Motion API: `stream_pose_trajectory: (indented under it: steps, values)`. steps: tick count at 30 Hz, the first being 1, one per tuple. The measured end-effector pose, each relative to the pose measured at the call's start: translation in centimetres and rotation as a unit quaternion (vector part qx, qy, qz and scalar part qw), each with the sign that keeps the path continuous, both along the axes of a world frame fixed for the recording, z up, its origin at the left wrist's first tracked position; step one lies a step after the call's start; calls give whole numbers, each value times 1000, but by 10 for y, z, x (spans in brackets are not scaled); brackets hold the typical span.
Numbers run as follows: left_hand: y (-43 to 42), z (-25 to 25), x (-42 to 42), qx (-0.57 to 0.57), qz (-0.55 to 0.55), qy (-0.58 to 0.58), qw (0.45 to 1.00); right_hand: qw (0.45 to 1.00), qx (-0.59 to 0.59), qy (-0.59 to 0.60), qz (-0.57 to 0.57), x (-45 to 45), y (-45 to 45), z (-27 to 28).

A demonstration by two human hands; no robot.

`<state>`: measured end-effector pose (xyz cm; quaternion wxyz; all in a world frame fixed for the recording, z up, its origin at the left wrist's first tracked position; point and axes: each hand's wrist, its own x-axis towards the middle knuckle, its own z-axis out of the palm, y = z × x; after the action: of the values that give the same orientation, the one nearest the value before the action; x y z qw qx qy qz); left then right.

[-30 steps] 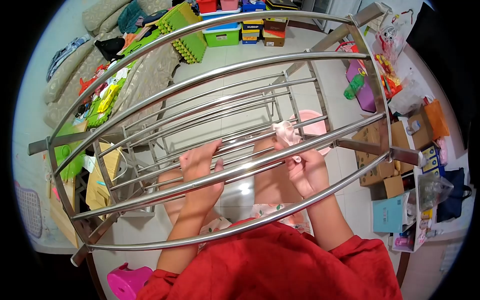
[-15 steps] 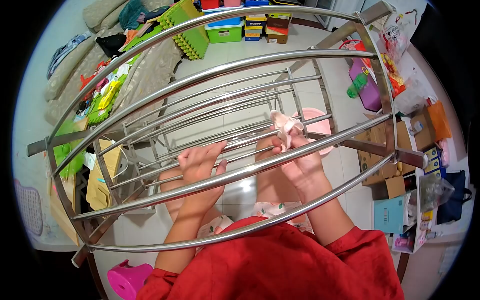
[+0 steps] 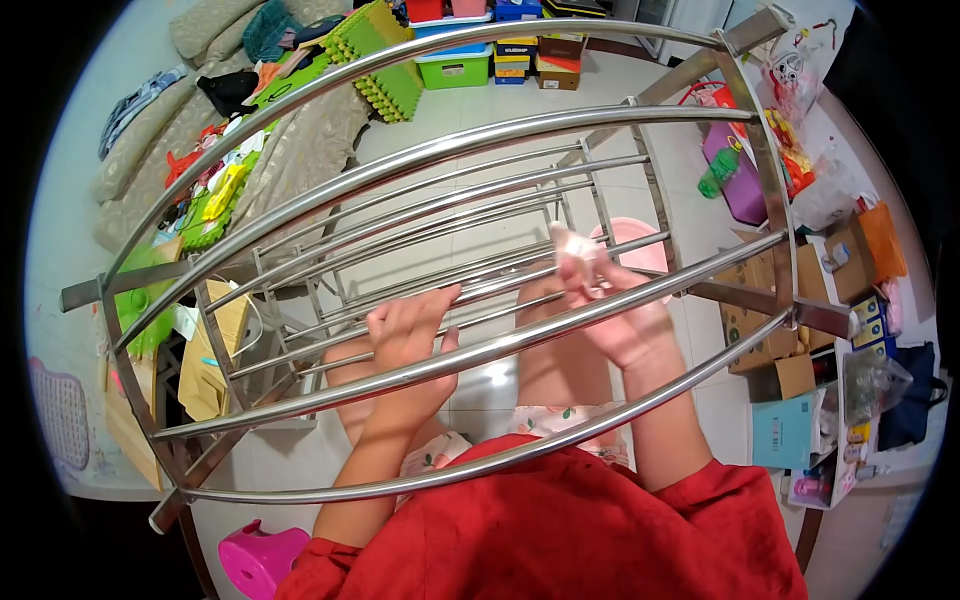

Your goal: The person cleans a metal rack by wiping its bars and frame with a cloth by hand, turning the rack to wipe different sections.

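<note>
A tall stainless-steel rack [image 3: 450,372] of curved rails and thin inner bars lies in front of me, spanning the view. Between its rails, my left hand [image 3: 405,335] has its fingers bent over a thin inner bar, the thumb on the near side. My right hand [image 3: 625,320] reaches under the near rail, pinching a crumpled pale pink cloth [image 3: 577,250] against the inner bars. Motion blurs this hand and the cloth. Behind them, a pink basin [image 3: 640,240] on the floor is partly hidden by the rack.
A magenta stool [image 3: 262,560] stands at lower left. Cardboard boxes [image 3: 765,310] and a shelf [image 3: 835,470] of goods line the right side. A sofa [image 3: 310,140] with clothes and green foam mats [image 3: 385,75] is at upper left. Bins [image 3: 455,68] and shoeboxes stand at the back.
My right hand and the cloth have shifted slightly right along the bars and are now blurred. The left hand keeps its place on the bar. The whole view has moved slightly.
</note>
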<state>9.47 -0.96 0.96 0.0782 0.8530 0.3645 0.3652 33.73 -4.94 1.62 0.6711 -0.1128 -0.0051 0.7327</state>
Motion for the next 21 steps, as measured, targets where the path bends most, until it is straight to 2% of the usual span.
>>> stream_pose_trajectory:
  steps: [1,5,10,12,16,18,20,21]
  values:
    - [1,-1,0,3,-1,4,1000,992,-73,-59,-80,0,0,7]
    - [0,-2,0,3,-1,2,1000,978,-100,-119,-142,-8,0,-5]
    - [0,-1,0,1,1,-6,1000,984,-85,-84,-132,-32,5,-10]
    - [0,0,0,-1,-6,0,1000,975,-96,-89,-177,-45,7,-5]
    - [0,1,2,0,-5,8,1000,975,-82,-145,-146,-56,10,-10]
    - [0,1,2,0,-7,9,1000,977,-92,-137,-138,-71,12,0]
    - [1,-1,1,3,-17,16,1000,960,-157,-168,-159,-87,11,21]
    - [0,0,1,4,-17,16,1000,983,-107,-97,-117,-84,17,-6]
